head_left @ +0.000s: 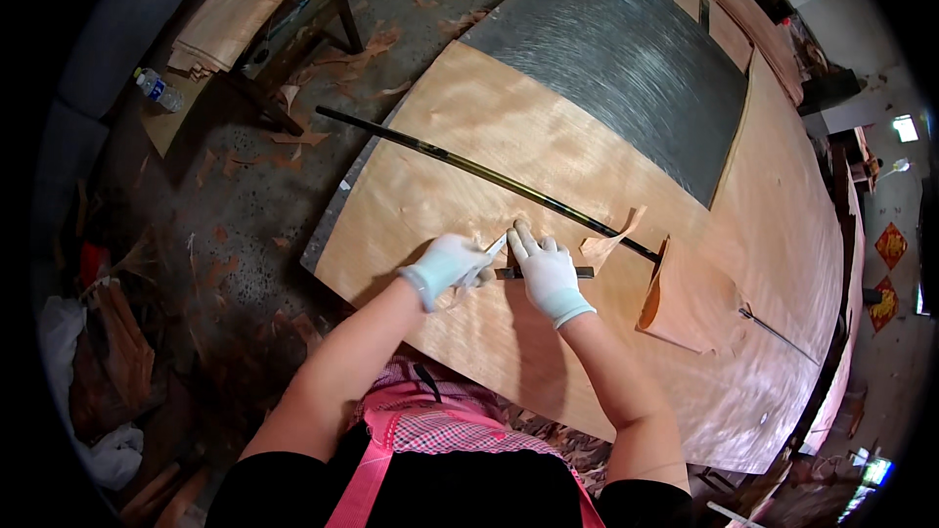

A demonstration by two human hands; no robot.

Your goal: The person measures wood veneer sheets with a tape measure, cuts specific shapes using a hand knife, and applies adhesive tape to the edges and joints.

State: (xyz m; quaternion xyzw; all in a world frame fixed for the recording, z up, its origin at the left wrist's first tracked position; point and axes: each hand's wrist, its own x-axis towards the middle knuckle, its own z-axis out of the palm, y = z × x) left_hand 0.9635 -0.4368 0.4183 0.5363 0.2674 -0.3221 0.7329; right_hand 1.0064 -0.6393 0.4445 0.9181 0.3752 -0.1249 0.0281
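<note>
My left hand (450, 264), in a white glove with a pale blue cuff, is closed around a slim white tool (497, 245) that looks like a knife. The tool's tip points toward my right fingertips; its working end is too small to make out. Gloved as well, my right hand (550, 276) lies with fingers stretched forward, pressing on the wood veneer sheet (450, 166). A short dark bar (585, 273) passes beneath that hand, showing on both sides. Beyond both hands, a long dark rod (469, 168) lies diagonally across the veneer.
A dark metal sheet (616, 59) covers the far part of the table. Curled veneer scraps (685, 298) and a thin metal tool (780, 334) lie to the right. At far left, a bench (249, 0) carries stacked veneer, near a plastic bottle (158, 90). Shavings litter the floor.
</note>
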